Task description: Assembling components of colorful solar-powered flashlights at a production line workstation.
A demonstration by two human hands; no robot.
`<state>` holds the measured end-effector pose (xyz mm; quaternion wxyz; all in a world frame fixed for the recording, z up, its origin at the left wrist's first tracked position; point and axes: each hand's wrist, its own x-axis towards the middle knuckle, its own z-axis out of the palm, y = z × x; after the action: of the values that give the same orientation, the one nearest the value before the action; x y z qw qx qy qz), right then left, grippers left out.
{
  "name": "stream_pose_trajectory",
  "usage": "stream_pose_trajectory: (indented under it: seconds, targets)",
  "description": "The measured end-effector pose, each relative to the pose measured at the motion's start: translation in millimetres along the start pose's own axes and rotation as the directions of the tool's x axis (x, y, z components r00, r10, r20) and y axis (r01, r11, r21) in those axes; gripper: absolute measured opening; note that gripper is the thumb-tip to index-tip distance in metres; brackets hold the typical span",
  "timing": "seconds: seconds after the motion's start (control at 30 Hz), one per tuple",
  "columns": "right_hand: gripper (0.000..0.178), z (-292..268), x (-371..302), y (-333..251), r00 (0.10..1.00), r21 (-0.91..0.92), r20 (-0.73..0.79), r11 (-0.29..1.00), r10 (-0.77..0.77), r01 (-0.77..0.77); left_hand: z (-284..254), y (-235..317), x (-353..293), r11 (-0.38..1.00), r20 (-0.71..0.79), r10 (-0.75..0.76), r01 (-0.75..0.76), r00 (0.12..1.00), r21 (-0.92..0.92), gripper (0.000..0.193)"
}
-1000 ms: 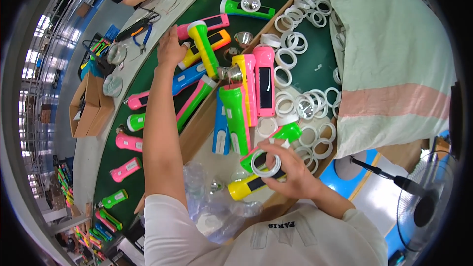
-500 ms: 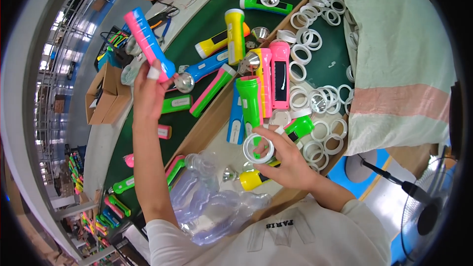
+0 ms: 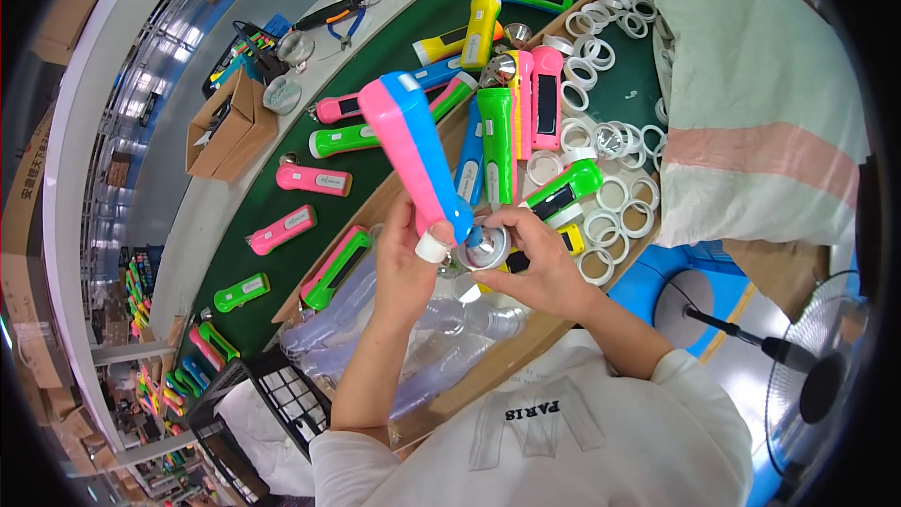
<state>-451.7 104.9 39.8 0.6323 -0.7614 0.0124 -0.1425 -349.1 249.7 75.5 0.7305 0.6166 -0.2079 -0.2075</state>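
My left hand is closed around a pink and blue flashlight, tilted with its head end toward my right hand. White tape wraps a finger of that hand. Between thumb and fingers, my right hand grips a white ring at the flashlight's head. A silver reflector shows inside the ring; whether the ring is seated on the head I cannot tell. Just beyond my hands stand a green flashlight and a pink flashlight. Another green flashlight lies beside my right hand.
Many loose white rings lie to the right, beside a pale woven sack. Clear plastic lens covers are heaped near me. More flashlights lie on the green belt. A cardboard box and a fan flank the place.
My left hand has brought the pink and blue flashlight down and right, toward my body. The ring in my right hand now meets its head, around the reflector.
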Motion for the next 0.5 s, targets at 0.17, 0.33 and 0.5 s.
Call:
stream_pose_trajectory:
  seconds: [0.17, 0.33, 0.5]
  targets:
    - [0.061, -0.5, -12.1, -9.9, 0.997, -0.1, 0.023, 0.992, -0.079, 0.081, -4.7, -14.1, -34.7, 0.995, 0.038, 0.085, -0.083, 0.996, -0.047, 0.053]
    - [0.071, 6.9, -28.6, -11.4, 0.999, 0.452, 0.028, 0.892, -0.034, 0.017, 6.7, -29.2, -66.1, 0.972, 0.04, -0.054, 0.062, 0.998, -0.226, 0.057]
    - [0.05, 26.4, -41.1, 1.4, 0.988, 0.335, -0.148, 0.939, -0.031, 0.08, 9.4, -33.0, -77.6, 0.994, 0.076, -0.08, 0.085, 0.994, -0.067, 0.074]
